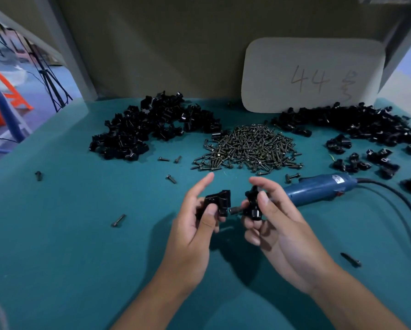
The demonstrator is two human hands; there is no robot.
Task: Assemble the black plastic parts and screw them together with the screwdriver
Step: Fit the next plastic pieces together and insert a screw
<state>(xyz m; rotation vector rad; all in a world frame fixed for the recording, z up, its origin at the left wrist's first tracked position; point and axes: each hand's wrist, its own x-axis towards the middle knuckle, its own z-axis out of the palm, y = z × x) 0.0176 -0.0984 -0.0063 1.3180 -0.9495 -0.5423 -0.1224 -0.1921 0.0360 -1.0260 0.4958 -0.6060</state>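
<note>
Black plastic parts: two small moulded black plastic pieces, one per hand, held above the teal cloth-covered table (68, 234) at frame centre, close together but apart.
Left part (220, 201): angular bracket-shaped piece, at 9 o'clock of the other piece.
Right part (253, 203): rounded knobbly piece, upright; a short dark screw (235, 210) projects from it toward 9 o'clock, into the gap between the pieces.
Left hand (195, 231): palm turned toward 3 o'clock, thumb pressed on the near face of the left part, curled fingers behind it, index finger extended toward 12 o'clock.
Right hand (279, 231): palm turned toward 9 o'clock, thumb and curled fingers pinching the right part, index finger arched over its top.
Forearms: both bare, entering from 6 o'clock.
Blue electric screwdriver (319, 188): lying on the table at 3 o'clock of the right hand, partly behind its fingers, black cable (404, 206) trailing toward 4 o'clock.
Pile of dark metal screws (249, 148): at 12 o'clock of the hands.
Left heap of black plastic parts (149, 127): at 11 o'clock.
Right heap of black plastic parts (357, 122): at 2 o'clock.
White card marked "44" (313, 75): propped against the back wall at 1 o'clock.
</note>
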